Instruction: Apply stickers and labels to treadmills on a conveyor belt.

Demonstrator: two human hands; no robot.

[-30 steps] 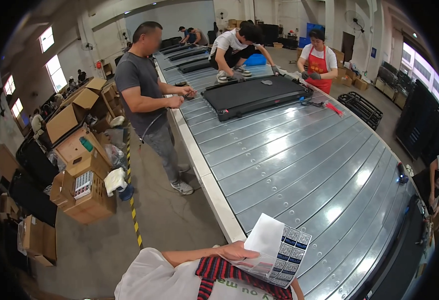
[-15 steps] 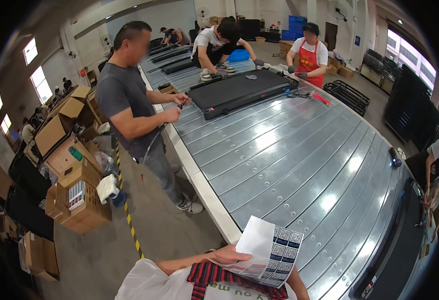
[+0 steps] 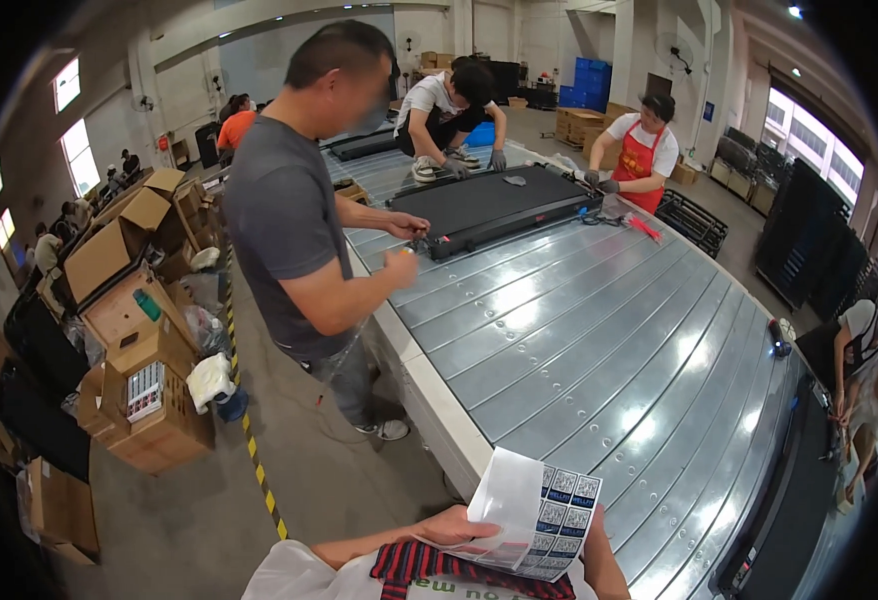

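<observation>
My left hand [image 3: 457, 526] pinches the left side of a white sheet of stickers [image 3: 511, 488], thumb on top. Rows of square black-and-blue labels with code patterns cover the sheet's right part, and its left part is blank white backing. My right hand [image 3: 598, 532] is at the sheet's right edge, mostly behind it, so its fingers are hidden. Both hands are in front of my white shirt and a red-and-black striped cloth, at the near end of a long metal-topped table [image 3: 559, 330].
Across the table lies a long black panel [image 3: 499, 205], where a person in grey [image 3: 289, 210] works at its left end. Another person crouches on the tabletop; one in a red apron stands beyond. A dark panel [image 3: 789, 480] lies at right. Cardboard boxes [image 3: 164, 440] stand on the left floor.
The person in grey has stepped closer to the black panel's end and leans over it. My view has shifted slightly. The sheet stays in my left hand.
</observation>
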